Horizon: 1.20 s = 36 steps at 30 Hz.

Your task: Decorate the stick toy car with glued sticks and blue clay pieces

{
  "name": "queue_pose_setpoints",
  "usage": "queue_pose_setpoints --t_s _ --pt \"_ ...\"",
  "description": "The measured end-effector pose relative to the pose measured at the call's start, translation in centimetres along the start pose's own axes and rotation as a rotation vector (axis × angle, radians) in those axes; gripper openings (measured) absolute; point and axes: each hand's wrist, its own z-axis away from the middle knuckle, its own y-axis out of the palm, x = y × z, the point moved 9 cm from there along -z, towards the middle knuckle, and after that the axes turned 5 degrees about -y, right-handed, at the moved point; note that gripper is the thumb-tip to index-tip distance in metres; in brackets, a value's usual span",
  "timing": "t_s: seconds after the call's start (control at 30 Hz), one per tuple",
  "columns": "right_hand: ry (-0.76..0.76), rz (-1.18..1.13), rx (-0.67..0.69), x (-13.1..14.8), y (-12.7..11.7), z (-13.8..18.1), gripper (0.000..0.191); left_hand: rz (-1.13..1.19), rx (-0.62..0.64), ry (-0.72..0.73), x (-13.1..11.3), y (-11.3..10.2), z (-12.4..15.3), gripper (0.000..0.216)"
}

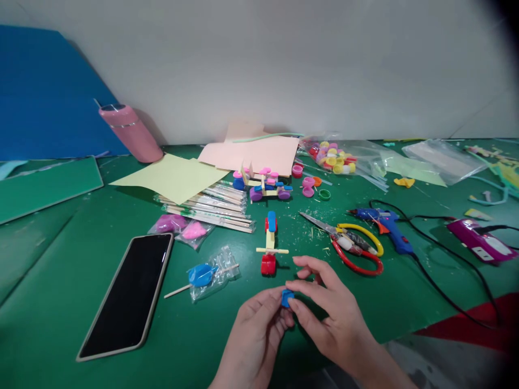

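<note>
A small lump of blue modelling clay [287, 298] is pinched between the fingertips of my left hand [259, 319]. My right hand [328, 308] grips its other side with thumb and index finger, the remaining fingers loosely curled. Just beyond my hands stands a small toy vehicle [270, 237] of sticks, with red wheels, a blue top and a crossbar. To the left, an opened plastic bag [227, 270] holds a stick and more blue clay [201, 275].
Scissors [348, 243], a blue glue gun [385, 221] and a purple power strip [482, 240] with cords lie right. On the left are a phone [127, 297] and pink tumbler [132, 132]. Farther back are bagged sticks [211, 208], paper [174, 175], another toy vehicle [267, 186] and bagged caps [332, 156].
</note>
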Motion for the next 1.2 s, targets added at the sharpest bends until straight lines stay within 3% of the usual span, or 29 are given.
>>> queue_pose_setpoints --t_s 0.5,0.67,0.83,1.2 --pt "0.076 -0.117 0.015 -0.5 0.5 -0.4 0.019 0.020 0.034 -0.001 0.5 0.1 -0.2 0.014" --pt "0.175 -0.257 0.020 -1.2 0.4 -0.2 0.024 0.098 0.049 -0.014 0.5 0.2 -0.2 0.012" --pt "0.244 -0.242 -0.027 -1.9 0.0 0.1 0.016 0.173 0.031 -0.062 0.9 0.0 -0.1 0.011" --pt "0.150 -0.169 -0.025 -0.7 0.3 1.0 0.018 0.237 0.028 -0.059 0.8 0.1 -0.1 0.011"
